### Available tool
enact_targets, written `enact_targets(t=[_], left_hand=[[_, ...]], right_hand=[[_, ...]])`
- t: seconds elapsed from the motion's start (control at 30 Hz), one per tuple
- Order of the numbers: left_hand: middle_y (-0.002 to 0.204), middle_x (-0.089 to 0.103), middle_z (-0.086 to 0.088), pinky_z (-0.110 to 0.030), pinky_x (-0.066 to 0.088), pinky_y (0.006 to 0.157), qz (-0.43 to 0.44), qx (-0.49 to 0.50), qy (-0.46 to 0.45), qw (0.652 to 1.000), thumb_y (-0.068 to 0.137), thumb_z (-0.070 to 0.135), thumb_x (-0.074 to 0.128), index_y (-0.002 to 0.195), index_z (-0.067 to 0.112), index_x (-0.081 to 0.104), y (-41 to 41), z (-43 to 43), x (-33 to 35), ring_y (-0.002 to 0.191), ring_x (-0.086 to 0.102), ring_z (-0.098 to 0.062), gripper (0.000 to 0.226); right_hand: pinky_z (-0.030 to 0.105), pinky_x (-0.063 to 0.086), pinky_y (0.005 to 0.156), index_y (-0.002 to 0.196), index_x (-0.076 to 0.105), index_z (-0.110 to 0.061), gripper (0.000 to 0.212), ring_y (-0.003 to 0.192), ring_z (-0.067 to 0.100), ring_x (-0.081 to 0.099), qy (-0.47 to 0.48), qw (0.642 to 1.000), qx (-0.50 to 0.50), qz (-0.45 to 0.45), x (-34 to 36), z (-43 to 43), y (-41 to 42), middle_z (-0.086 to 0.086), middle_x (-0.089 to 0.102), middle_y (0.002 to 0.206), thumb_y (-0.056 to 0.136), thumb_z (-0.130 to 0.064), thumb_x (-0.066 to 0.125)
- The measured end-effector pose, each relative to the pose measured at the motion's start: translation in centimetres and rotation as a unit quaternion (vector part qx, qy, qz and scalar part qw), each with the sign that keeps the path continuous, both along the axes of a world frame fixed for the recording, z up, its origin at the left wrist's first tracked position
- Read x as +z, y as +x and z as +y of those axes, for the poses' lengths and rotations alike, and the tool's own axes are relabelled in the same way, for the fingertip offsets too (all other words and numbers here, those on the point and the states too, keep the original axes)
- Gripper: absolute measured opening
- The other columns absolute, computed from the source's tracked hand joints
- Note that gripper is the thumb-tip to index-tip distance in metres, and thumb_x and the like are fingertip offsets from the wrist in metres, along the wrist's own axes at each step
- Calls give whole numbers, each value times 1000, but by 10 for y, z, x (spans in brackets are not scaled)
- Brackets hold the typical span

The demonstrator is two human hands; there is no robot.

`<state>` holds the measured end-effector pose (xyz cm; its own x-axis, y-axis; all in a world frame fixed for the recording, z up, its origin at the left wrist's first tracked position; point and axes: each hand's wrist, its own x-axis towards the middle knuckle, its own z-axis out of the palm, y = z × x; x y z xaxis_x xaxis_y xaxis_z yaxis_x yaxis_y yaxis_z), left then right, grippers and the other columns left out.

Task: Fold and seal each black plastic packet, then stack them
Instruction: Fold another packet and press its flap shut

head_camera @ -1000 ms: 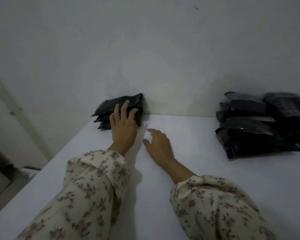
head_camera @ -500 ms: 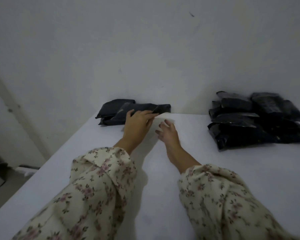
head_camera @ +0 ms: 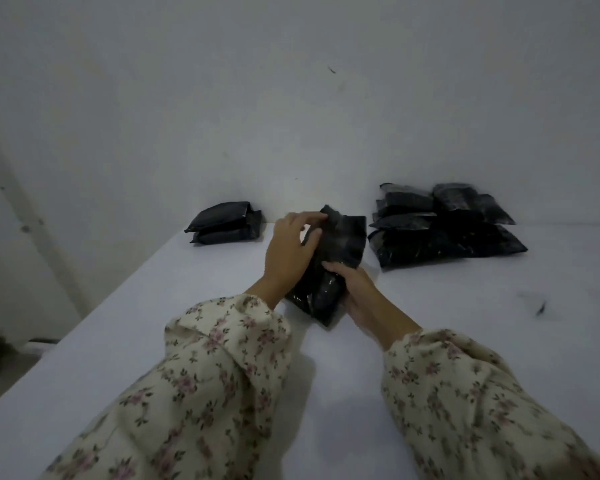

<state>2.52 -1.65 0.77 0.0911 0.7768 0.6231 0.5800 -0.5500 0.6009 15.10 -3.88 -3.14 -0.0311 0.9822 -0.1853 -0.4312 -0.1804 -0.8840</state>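
Note:
A black plastic packet (head_camera: 340, 247) lies lengthwise on the white table (head_camera: 465, 341) in front of me, its flat open end pointing away. My left hand (head_camera: 288, 251) holds the packet's upper left edge with curled fingers. My right hand (head_camera: 357, 289) grips its lower filled part from the right. A small stack of folded black packets (head_camera: 226, 221) sits at the back left against the wall. A larger pile of unfolded black packets (head_camera: 444, 226) lies at the back right.
The white wall (head_camera: 291, 116) stands right behind both piles. The table's left edge (head_camera: 94, 313) drops to the floor. A small dark scrap (head_camera: 540, 309) lies on the table at the right.
Both hands have left the stack at the back left. They now hold a black packet at the table's middle, nearer to me.

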Motion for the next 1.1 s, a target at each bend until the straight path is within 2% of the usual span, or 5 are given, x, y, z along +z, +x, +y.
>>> enact_targets(t=[0.2, 0.33, 0.57, 0.8, 1.1], left_hand=[[113, 59, -8, -31, 54, 77, -324, -35, -366, 872, 91, 23, 64, 137, 11, 38, -1, -35, -34, 93, 61, -16, 54], [104, 71, -10, -27, 57, 69, -424, -152, -386, 805, 90, 18, 63, 115, 7, 62, -3, -59, -53, 87, 71, -18, 27], [96, 70, -17, -33, 57, 78, -424, -174, -319, 830, 85, -3, 62, 103, -2, 66, -4, -75, -65, 87, 68, -27, 19], [88, 70, -8, -30, 56, 65, -346, -162, -267, 885, 75, -24, 50, 52, 16, 66, -7, -83, -71, 78, 67, -24, 49], [77, 65, -10, -24, 52, 58, -331, -179, -253, 891, 82, -19, 48, 64, 6, 56, -6, -87, -70, 67, 62, -21, 31]], right_hand=[[41, 53, 92, 112, 65, -4, 33, 100, 29, 68, 12, 994, 87, -67, -10, -39, 38, 15, 71, 107, 87, -26, 66], [44, 54, 89, 113, 64, -5, 31, 98, 32, 68, 46, 997, 32, -57, -18, -50, 41, 18, 70, 108, 85, -16, 69], [32, 57, 76, 105, 66, 0, 21, 90, 28, 68, 90, 996, 8, 3, -22, -64, 46, 17, 70, 100, 85, 2, 60], [30, 55, 60, 75, 67, -3, 39, 80, 24, 62, 161, 973, 17, -163, -26, -79, 54, 12, 65, 90, 78, 24, 39], [30, 55, 70, 76, 66, -3, 32, 81, 17, 63, 179, 972, 27, -151, -29, -78, 59, 5, 67, 91, 81, 21, 45]])
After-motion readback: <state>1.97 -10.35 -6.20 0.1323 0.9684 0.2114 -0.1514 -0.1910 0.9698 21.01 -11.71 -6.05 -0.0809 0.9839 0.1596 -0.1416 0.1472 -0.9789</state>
